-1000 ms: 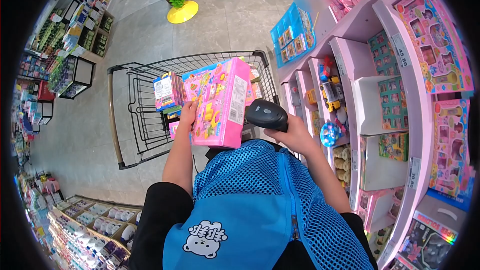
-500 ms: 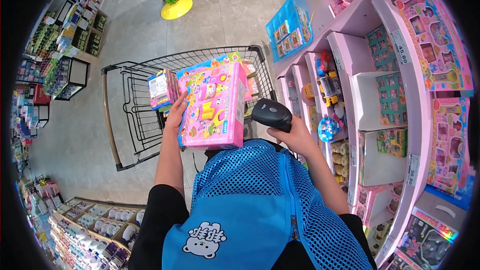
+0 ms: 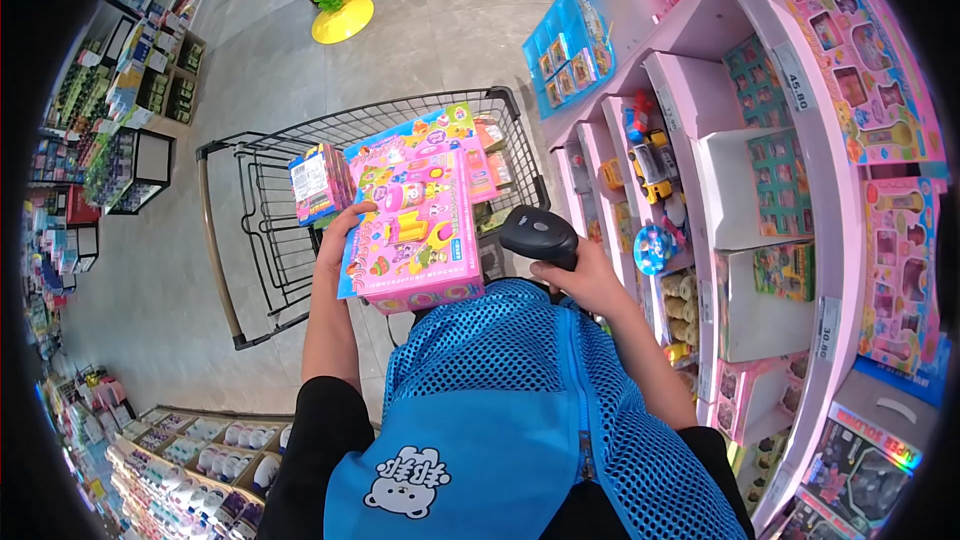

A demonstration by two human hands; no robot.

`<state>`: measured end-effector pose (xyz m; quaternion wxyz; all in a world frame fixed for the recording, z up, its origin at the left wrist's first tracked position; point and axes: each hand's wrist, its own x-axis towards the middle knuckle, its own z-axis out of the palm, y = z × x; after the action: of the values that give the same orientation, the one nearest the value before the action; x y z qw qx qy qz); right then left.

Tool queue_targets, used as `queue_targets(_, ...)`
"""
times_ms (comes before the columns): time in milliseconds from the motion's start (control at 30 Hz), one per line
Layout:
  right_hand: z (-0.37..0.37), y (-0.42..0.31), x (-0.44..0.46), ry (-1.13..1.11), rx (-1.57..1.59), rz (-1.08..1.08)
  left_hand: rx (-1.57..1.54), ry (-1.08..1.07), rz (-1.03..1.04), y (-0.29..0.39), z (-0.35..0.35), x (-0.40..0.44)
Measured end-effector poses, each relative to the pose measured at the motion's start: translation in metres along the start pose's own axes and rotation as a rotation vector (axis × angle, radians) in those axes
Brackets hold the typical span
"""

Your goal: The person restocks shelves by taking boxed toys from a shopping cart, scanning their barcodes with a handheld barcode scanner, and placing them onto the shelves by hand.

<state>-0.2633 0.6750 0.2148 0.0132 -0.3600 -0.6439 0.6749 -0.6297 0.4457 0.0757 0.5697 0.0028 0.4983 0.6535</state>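
Note:
My left hand (image 3: pixel 338 236) grips the left edge of a pink toy box (image 3: pixel 415 220), its fingers partly hidden at the edge. The box is tilted with its printed front facing up, just in front of my blue vest, over the near side of a wire shopping cart (image 3: pixel 240 230). To the right of the box, my right hand (image 3: pixel 585 275) is closed round a black handheld scanner (image 3: pixel 538 237), whose head points left; a gap separates it from the box. Several small boxes (image 3: pixel 322 182) sit in the cart, left of and beyond the pink box.
Pink shelves (image 3: pixel 745 180) with boxed toys and price tags run along the right, a blue display rack (image 3: pixel 568 45) at their far end. A plant on a yellow base (image 3: pixel 343 20) stands ahead. More stocked shelves (image 3: pixel 190 450) line the left and lower left.
The pink box has turned, so its barcode side no longer shows and its printed front faces up. My left hand has shifted left with it. The scanner stays in my right hand.

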Motion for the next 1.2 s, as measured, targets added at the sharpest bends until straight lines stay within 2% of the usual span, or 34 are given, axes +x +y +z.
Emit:
queue_targets(267,0.000,-0.004,-0.007,0.021,0.031,-0.011,0.207,-0.058,0.161,0.027,0.001,-0.004)
queue_targets(433,-0.002,0.000,-0.013,0.013,0.011,0.003,0.314,-0.040,0.295,0.051,0.034,-0.007)
queue_targets(567,-0.003,0.021,-0.016,0.054,-0.047,-0.097,0.604,0.012,0.482,0.076,0.094,-0.015)
queue_targets(600,-0.004,0.020,-0.017,0.040,-0.026,-0.067,0.654,0.012,0.513,0.083,0.110,-0.018)
queue_targets(633,-0.005,0.022,-0.019,0.055,-0.002,-0.148,0.705,0.018,0.545,0.091,0.126,-0.022)
queue_targets(700,-0.009,0.022,-0.025,0.024,0.035,-0.084,0.725,-0.058,0.684,0.104,0.155,-0.028)
queue_targets(933,-0.024,0.039,-0.045,0.131,-0.094,-0.210,0.346,-0.175,0.879,0.133,0.282,-0.045)
queue_targets(1033,-0.035,0.053,-0.058,0.180,-0.119,-0.174,0.354,-0.323,0.985,0.151,0.336,-0.051)
queue_targets(1167,-0.050,0.065,-0.086,0.276,-0.026,-0.030,0.323,-0.293,1.061,0.151,0.427,-0.075)
queue_targets(1200,-0.055,0.078,-0.088,0.300,-0.029,-0.008,0.296,-0.340,1.050,0.149,0.447,-0.077)
